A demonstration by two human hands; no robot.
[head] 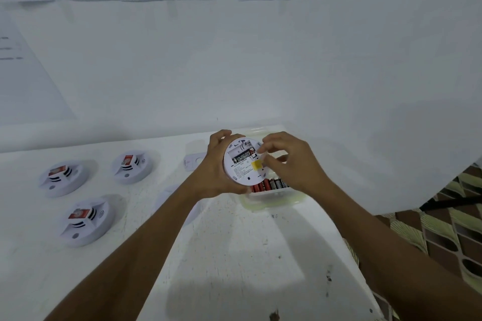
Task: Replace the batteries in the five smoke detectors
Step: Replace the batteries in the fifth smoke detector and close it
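1. Hands met above the far side of the white worktop (pixel 234 255), raised over a clear plastic box (pixel 276 198) that held a row of red and black spare batteries (pixel 271 184).
2. My view showed the left hand (pixel 216 167) gripping a round white smoke detector (pixel 241 173) by its rim, with the back side tilted up toward the camera.
3. One black battery (pixel 243 156) lay in the open compartment on that back, and a yellow sticker (pixel 257 164) sat just below it.
4. The right hand (pixel 289 164) had its fingers curled, with the fingertips (pixel 261 150) at the detector's right edge beside the battery's end. I could not tell whether they pinched something small or only pressed there.
5. Three other detectors (pixel 86 219) sat face up on the left, well apart from the hands. Each carried a red-and-white piece on top that I could not identify. A white round plate (pixel 194 160) lay just beyond the left wrist.
6. I judged the step in hand to be seating a battery in this one unit, with the task well short of done.
7. The next move, as I read it, called for pressing the battery flat between its contacts, the right way round, while the left hand kept the detector steady. After that the back would need closing.
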